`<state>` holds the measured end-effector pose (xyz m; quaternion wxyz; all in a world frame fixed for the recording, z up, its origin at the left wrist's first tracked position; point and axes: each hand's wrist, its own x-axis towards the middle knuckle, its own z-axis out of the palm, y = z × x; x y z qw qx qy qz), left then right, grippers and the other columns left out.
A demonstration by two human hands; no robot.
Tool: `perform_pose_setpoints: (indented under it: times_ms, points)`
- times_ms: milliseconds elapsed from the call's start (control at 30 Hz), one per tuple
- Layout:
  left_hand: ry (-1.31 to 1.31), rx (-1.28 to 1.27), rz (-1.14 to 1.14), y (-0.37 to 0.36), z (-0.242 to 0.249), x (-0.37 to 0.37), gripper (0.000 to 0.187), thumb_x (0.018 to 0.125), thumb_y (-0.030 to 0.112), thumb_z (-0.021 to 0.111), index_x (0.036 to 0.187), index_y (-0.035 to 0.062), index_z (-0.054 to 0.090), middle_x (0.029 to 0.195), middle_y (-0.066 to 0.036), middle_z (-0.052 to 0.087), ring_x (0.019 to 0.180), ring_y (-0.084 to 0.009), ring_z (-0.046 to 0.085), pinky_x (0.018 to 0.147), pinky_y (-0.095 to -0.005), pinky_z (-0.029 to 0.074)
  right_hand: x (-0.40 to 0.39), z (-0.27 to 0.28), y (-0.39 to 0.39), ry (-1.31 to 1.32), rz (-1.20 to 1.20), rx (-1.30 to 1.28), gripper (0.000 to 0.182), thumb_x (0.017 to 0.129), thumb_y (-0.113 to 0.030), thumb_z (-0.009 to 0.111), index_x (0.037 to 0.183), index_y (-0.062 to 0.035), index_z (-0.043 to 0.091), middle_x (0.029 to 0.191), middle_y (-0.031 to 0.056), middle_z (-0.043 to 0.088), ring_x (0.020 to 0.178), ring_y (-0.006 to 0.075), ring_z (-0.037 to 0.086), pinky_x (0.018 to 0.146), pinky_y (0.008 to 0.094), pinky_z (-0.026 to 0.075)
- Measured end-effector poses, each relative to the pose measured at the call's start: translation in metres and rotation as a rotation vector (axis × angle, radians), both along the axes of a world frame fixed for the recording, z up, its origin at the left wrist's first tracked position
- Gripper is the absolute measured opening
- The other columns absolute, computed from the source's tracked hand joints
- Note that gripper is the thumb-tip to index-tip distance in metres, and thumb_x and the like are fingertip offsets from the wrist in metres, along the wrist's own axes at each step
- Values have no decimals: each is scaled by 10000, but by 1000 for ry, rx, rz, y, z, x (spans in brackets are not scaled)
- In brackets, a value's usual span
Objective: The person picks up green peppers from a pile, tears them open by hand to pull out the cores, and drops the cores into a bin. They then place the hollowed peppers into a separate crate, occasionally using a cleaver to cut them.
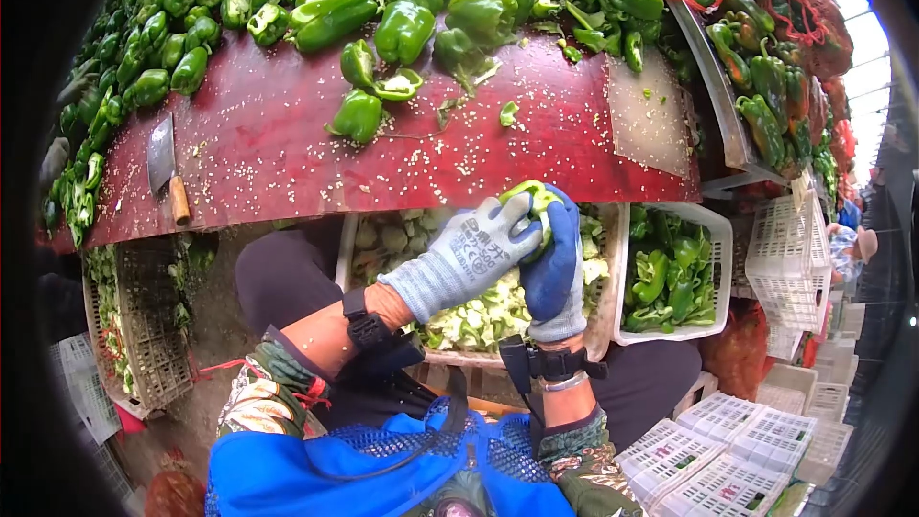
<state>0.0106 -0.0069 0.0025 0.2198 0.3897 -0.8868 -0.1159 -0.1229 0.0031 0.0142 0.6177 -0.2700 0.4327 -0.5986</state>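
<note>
Both of my hands wear grey-and-blue work gloves and meet over a crate (613,278) of pale green pepper scraps (474,324). A cut green bell pepper (537,196) is between them, its light inner side partly showing. My left hand (471,254) has its fingers curled against the pepper from the left. My right hand (555,273) wraps round it from the right, its blue palm side facing the camera. The fingers cover much of the pepper.
A red table (278,163) strewn with seeds holds a heap of green peppers (402,31). A cleaver (168,168) lies at its left. A white crate (720,295) of peppers stands right; stacked crates (787,254) and a person (847,251) are beyond.
</note>
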Motion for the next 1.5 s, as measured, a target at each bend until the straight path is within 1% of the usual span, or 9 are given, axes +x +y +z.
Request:
perform_pose_setpoints:
  times_ms: [467, 733, 1000, 1067, 1133, 1200, 1300, 1433, 1500]
  points:
    - [195, 116, 62, -9, -31, -1, 478, 752, 221, 729, 1159, 90, 514, 1059, -161, 495, 776, -326, 639, 622, -426, 539, 10, -12, 15, 106, -59, 96, 252, 978, -202, 506, 1200, -83, 529, 1078, 36, 569, 993, 122, 561, 864, 273, 468]
    - [74, 161, 221, -8, -37, -1, 578, 756, 162, 709, 1274, 95, 463, 1230, -186, 497, 1071, -334, 582, 748, -430, 552, 17, -26, 4, 332, -138, -35, 264, 935, -203, 597, 1144, -68, 510, 1029, 34, 552, 904, 105, 530, 799, 254, 449]
    - [402, 159, 257, -21, -45, -3, 361, 767, 136, 677, 1091, 72, 532, 940, -151, 543, 781, -341, 609, 634, -434, 510, 11, -21, 5, 468, -7, 86, 253, 898, -190, 638, 1075, -63, 509, 934, 56, 597, 838, 124, 592, 722, 263, 484]
    - [977, 840, 38, -25, -33, 5, 126, 873, 129, 633, 959, 49, 586, 719, 20, 540, 605, -74, 508, 541, -228, 432, -12, -32, 1, -4, -94, -11, 286, 924, -240, 577, 1138, -57, 525, 1018, 83, 627, 941, 180, 626, 785, 317, 532]
    - [1053, 1213, 72, -19, 6, 24, 120, 902, 124, 616, 990, 45, 594, 760, 55, 546, 613, -14, 494, 520, -190, 414, -35, -32, 0, -86, -10, 33, 280, 927, -260, 530, 1151, -100, 480, 1163, 113, 570, 1061, 253, 615, 861, 489, 564]
    - [916, 939, -8, -28, -10, 38, 156, 891, 186, 665, 978, 63, 626, 794, 16, 586, 649, -69, 567, 568, -237, 483, -41, -23, 5, -223, -10, 6, 302, 916, -244, 545, 1169, -99, 467, 1175, 118, 565, 1093, 273, 601, 896, 543, 535]
    - [99, 154, 44, -11, -28, 44, 249, 858, 271, 722, 1026, 103, 649, 963, -90, 613, 776, -230, 614, 704, -308, 506, -48, -12, 14, -231, -23, -45, 305, 906, -223, 552, 1168, -97, 461, 1177, 120, 565, 1096, 289, 599, 915, 579, 514]
    - [545, 468, 79, -9, 2, 24, 306, 862, 248, 722, 1086, 60, 629, 975, -101, 614, 853, -221, 624, 743, -320, 502, -42, 0, 24, -34, -10, -109, 286, 865, -104, 557, 1131, -87, 454, 1191, 163, 547, 1095, 291, 585, 944, 486, 499]
    - [603, 424, 111, -10, -11, 16, 324, 875, 226, 708, 1119, 37, 610, 984, -100, 615, 849, -195, 625, 744, -310, 498, -30, 17, 30, 584, -83, -355, 364, 799, -29, 594, 1128, -85, 451, 1208, 180, 529, 1124, 299, 560, 951, 443, 481]
